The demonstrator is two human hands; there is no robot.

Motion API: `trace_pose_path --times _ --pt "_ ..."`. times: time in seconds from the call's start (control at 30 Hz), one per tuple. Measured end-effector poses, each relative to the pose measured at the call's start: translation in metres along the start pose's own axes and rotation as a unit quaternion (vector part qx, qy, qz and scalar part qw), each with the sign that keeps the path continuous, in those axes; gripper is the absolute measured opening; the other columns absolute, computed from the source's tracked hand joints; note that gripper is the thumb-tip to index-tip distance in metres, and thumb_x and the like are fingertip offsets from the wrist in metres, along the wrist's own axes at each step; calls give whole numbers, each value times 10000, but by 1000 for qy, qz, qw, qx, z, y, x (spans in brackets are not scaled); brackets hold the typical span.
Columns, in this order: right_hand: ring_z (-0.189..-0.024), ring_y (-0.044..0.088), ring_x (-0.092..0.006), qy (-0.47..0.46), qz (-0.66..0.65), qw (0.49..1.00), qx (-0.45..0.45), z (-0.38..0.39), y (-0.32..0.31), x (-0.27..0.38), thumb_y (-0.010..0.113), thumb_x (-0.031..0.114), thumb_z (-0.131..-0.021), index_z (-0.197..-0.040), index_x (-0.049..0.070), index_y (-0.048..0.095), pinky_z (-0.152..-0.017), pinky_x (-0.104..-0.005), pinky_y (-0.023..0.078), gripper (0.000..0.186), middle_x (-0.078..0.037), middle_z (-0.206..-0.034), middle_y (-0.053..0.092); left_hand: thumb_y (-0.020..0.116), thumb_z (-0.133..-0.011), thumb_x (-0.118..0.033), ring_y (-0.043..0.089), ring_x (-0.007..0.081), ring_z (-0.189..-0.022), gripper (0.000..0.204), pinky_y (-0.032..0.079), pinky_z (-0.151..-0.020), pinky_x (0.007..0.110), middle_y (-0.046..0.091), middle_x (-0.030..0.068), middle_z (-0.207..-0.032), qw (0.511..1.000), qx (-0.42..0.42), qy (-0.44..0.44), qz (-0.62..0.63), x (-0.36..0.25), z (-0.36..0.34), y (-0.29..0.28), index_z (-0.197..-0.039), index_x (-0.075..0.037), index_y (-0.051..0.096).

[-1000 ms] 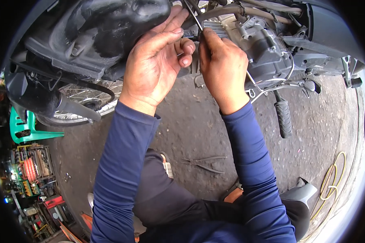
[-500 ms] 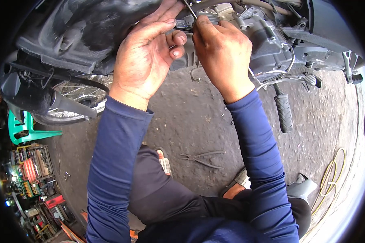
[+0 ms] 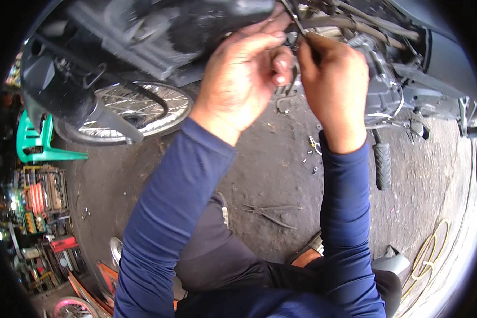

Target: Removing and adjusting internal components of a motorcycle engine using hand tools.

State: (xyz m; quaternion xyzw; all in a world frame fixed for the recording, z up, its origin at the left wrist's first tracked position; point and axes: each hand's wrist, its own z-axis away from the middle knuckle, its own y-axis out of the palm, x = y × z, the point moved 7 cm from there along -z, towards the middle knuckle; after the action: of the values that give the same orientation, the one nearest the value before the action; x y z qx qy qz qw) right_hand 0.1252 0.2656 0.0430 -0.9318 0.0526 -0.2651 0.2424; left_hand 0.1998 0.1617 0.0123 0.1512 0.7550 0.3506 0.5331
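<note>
My right hand [image 3: 334, 79] grips a thin dark metal tool [image 3: 294, 18] below the motorcycle's pipes, beside the engine [image 3: 381, 77]. Just left of it, my left hand [image 3: 237, 85] is open and palm up, its upper fingers stretched toward the tool and its lower two bent, near the black plastic body panel [image 3: 143, 37]. Whether its fingertips touch the tool or the panel I cannot tell. The spoked wheel [image 3: 143, 100] lies behind and left of my hands.
Pliers [image 3: 267, 214] and small metal parts [image 3: 314, 146] lie on the rough floor. A green plastic chair [image 3: 32, 140] and crammed tool racks [image 3: 40, 201] stand left. A ridged rubber footpeg [image 3: 382, 167] hangs at right, above a coiled yellow hose [image 3: 426, 249].
Both hands and the tool appear farther right in the view, and the motorcycle's parts have shifted with them, showing more of the wheel. My grip looks the same.
</note>
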Motion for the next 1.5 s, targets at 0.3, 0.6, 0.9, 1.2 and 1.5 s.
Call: trace_pose_path --times 0.3,0.6,0.9,1.2,1.5 --pt "-674 697 -193 98 -109 989 32 -4 1 -12 690 149 -904 -919 -50 754 -660 -336 525 209 -178 -757 734 618 -958 -131 628 109 -739 282 489 -630 269 666 17 -908 995 -70 30 -62 -3 9 9 -1199 7 669" --pt "-767 668 -120 508 -564 651 10 61 28 -57 659 255 -1009 -1001 56 707 -712 -275 528 205 -37 -855 697 586 -1004 -158 696 168 -877 292 550 -801 324 748 157 -951 898 -151 -19 -412 16 31 13 -1136 92 658" --pt "-883 689 -219 431 -423 797 13 59 30 -69 586 258 -1034 -1087 13 686 -790 -331 537 270 -122 -1022 723 440 -977 -181 657 335 -826 261 508 -774 450 686 242 -882 960 -128 119 -219 49 6 23 -952 26 597" --pt "-921 688 -277 95 -48 993 59 28 -4 -29 616 253 -985 -1167 40 673 -816 -378 536 286 -138 -1060 727 442 -965 -159 660 440 -836 286 505 -753 493 667 301 -849 932 -184 146 -276 42 1 33 -859 46 610" --pt "-960 686 -335 -10 64 996 61 24 -11 -27 646 248 -937 -1247 66 661 -842 -425 535 360 -154 -1098 730 448 -995 -177 671 439 -871 317 518 -774 471 681 267 -837 941 -169 164 -241 41 -1 40 -858 52 618"
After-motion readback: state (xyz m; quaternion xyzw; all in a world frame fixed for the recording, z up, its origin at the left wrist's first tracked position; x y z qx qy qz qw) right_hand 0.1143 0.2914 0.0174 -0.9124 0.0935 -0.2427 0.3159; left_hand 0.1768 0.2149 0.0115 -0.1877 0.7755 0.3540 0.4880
